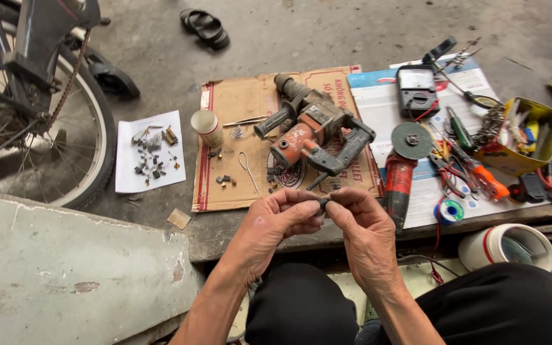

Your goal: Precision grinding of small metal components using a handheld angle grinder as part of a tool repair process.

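A bicycle's spoked rear wheel (33, 121) fills the upper left, beside a pale, chipped concrete slab (65, 268) at lower left. On the grey floor lies a flattened brown cardboard sheet (237, 102), and on it a worn orange and grey rotary hammer drill (311, 131) rests on its side, directly beyond the hands. Just right of it a red angle grinder with a grey disc (404, 166) lies on a white and blue printed sheet (384, 96), along with a black analogue multimeter (416, 89), orange-handled pliers (480, 176) and an open yellow tin of small tools (525, 137). A white plastic bucket (506, 249) stands at lower right. Left of the cardboard, a white paper sheet (150, 153) carries scattered small metal parts, and a small paper cup (207, 128) stands on the cardboard's edge. Black sandals (206, 27) lie far off.

The left hand (269, 230) and right hand (365, 233) meet fingertip to fingertip above the person's lap, both pinching a tiny dark part (323, 203) between thumbs and forefingers; its shape is too small to tell.
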